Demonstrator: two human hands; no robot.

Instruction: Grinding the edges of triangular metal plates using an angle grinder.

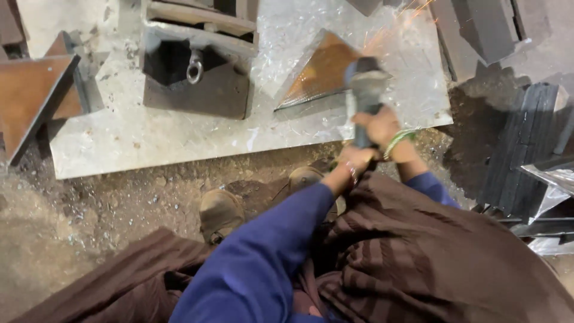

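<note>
dark grey angle grinder [363, 90] gripped by both hands: right hand [379, 127] wrapped higher, left hand [355, 160] behind; long axis toward upper frame, onto rusty triangular steel plate [320, 75].

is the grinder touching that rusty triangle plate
Touching, it seems. The head view shows the angle grinder, held by both hands, overlapping the triangular plate edge with sparks flying.
</note>
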